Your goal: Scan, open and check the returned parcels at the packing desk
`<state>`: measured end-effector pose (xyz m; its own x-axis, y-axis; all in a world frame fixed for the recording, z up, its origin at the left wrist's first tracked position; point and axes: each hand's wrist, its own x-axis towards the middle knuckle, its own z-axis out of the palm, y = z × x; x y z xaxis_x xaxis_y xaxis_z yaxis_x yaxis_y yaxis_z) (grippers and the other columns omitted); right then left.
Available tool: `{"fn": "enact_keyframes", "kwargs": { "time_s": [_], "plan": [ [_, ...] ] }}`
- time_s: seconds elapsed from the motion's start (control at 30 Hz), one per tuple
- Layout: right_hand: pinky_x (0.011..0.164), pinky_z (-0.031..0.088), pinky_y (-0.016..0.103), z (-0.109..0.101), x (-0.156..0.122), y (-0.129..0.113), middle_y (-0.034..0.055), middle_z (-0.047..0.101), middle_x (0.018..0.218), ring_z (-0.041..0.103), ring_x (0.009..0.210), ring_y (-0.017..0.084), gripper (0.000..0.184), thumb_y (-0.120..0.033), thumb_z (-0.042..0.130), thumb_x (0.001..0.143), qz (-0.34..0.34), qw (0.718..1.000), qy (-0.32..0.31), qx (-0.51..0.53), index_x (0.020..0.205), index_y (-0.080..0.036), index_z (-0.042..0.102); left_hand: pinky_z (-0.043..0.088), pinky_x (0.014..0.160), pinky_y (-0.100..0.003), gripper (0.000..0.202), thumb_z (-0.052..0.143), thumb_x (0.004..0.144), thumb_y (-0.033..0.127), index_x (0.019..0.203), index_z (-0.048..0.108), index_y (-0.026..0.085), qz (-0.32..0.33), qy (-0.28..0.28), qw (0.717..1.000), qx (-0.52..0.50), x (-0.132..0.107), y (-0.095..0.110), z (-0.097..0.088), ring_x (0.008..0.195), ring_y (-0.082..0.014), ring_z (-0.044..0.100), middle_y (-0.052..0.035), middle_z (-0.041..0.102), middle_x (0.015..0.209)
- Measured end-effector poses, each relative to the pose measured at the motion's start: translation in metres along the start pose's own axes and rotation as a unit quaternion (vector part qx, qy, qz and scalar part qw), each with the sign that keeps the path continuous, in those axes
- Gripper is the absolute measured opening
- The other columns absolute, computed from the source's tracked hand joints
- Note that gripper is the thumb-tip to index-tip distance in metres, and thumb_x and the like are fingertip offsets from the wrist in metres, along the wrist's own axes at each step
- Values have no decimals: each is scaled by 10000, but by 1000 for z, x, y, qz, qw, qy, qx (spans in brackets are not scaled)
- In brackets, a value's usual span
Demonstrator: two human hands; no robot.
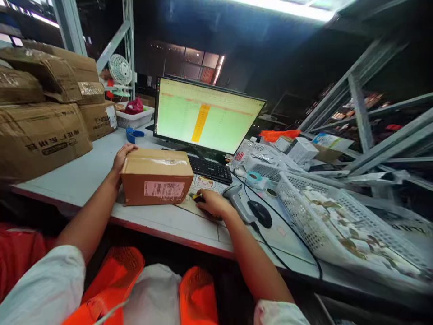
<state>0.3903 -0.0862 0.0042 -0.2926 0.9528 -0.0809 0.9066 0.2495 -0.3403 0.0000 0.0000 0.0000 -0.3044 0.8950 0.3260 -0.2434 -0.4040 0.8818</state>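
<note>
A taped cardboard box (135, 189) stands on the white table, with a printed label (164, 188) on the side facing me. My left hand (122, 157) grips its left end, fingers over the back top corner and the palm against the side. To the right of the box, low over the tabletop, my right hand (211, 203) is closed around a small yellow-and-black tool (198, 197) that looks like a box cutter. Most of that tool is hidden by the fingers. A grey barcode scanner (239, 203) lies just right of this hand, beside a black mouse (260, 214).
A monitor (182, 113) and black keyboard (211, 169) stand behind the box. Large cartons (37, 131) are stacked at the left. A blue tape dispenser (134, 134) sits near a white basket (135, 119). At right, a white plastic basket (304, 225) holds many small items; a cable crosses the table.
</note>
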Motion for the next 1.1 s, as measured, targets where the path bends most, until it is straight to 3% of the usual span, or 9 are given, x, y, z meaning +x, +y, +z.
{"fn": "enact_keyframes", "kwargs": {
  "time_s": [0.07, 0.2, 0.3, 0.37, 0.47, 0.6, 0.73, 0.9, 1.1],
  "plan": [
    [910, 511, 331, -6, 3, 2, 164, 752, 1146, 683, 1064, 297, 261, -227, 653, 862, -6, 1000, 3, -15, 1085, -122, 739, 516, 926, -322, 200, 675, 661, 374, 743, 593, 212, 3, -14, 1000, -4, 1, 2, 1, 966, -242, 648, -41, 731, 925],
    [718, 551, 264, -24, 23, -5, 80, 746, 929, 700, 781, 179, 377, -164, 342, 968, -5, 990, 44, 134, 1131, -145, 682, 511, 990, -376, 155, 615, 640, 308, 751, 579, 205, -28, -37, 999, -13, 9, 4, 7, 1045, -274, 661, -62, 741, 956],
    [469, 475, 220, -39, 43, -22, -12, 617, 654, 577, 490, 130, 300, -223, 378, 988, -1, 932, 80, 354, 1118, -169, 643, 516, 997, -421, 141, 592, 648, 306, 741, 553, 207, -51, -62, 997, -12, 17, 5, 15, 1024, -285, 673, -74, 732, 938],
    [380, 397, 200, -48, 53, -34, -42, 539, 561, 503, 402, 112, 203, -283, 468, 991, -4, 907, 79, 414, 978, -178, 641, 525, 972, -446, 151, 596, 646, 318, 741, 540, 214, -48, -72, 996, -7, 20, 5, 18, 978, -290, 679, -75, 723, 910],
    [332, 347, 193, -55, 56, -48, -44, 518, 524, 473, 358, 101, 224, -286, 502, 991, -8, 912, 78, 402, 821, -187, 609, 537, 929, -452, 187, 612, 640, 344, 763, 541, 222, -38, -77, 996, -6, 21, 1, 17, 922, -286, 682, -69, 716, 892],
    [325, 338, 201, -59, 49, -53, -37, 521, 519, 475, 357, 101, 268, -293, 517, 996, -37, 929, 103, 353, 787, -180, 641, 535, 934, -421, 197, 589, 628, 350, 760, 533, 214, -31, -69, 997, 1, 24, -4, 13, 935, -276, 688, -66, 711, 889],
    [332, 345, 210, -57, 52, -51, -31, 523, 505, 473, 358, 107, 242, -292, 581, 955, 8, 935, 141, 325, 764, -167, 661, 520, 954, -393, 169, 543, 631, 336, 736, 525, 205, -30, -56, 998, 12, 29, -8, 12, 958, -273, 682, -76, 702, 867],
    [330, 359, 200, -52, 57, -53, -35, 506, 512, 479, 368, 104, 277, -340, 545, 943, -5, 941, 107, 321, 729, -178, 609, 527, 861, -364, 182, 542, 626, 355, 719, 564, 200, -8, -38, 998, 44, 26, -8, 9, 878, -254, 643, -67, 668, 838],
    [353, 406, 199, -47, 37, -52, -38, 521, 556, 472, 407, 94, 301, -466, 584, 890, -39, 931, 89, 351, 811, -181, 642, 507, 837, -351, 221, 541, 640, 400, 699, 602, 195, 16, -18, 995, 92, 21, -6, 7, 874, -250, 605, -67, 644, 846]
  ]
}}
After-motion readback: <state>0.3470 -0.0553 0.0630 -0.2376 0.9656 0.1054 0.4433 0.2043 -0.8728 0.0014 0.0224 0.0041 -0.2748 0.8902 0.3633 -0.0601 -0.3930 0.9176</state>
